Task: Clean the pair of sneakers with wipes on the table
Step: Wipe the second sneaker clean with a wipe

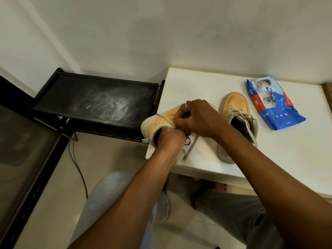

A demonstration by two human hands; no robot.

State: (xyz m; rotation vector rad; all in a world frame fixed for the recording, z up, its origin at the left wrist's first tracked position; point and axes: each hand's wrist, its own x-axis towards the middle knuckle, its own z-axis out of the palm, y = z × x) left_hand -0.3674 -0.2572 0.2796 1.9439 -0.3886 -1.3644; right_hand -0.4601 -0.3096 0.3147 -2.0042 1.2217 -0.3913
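A tan sneaker (158,123) lies tilted on its side at the front left corner of the white table (296,150). My left hand (170,136) is at the shoe's opening and grips it there. My right hand (195,115), with a ring on one finger, reaches over the shoe from the right and pinches its grey lace (165,118). The second tan sneaker (237,112) stands upright to the right, laces loose. A blue pack of wipes (273,105) lies behind it.
A black dusty shelf rack (97,103) stands left of the table against the wall. A cable (79,169) trails on the tiled floor. My knees in grey trousers are under the table's front edge.
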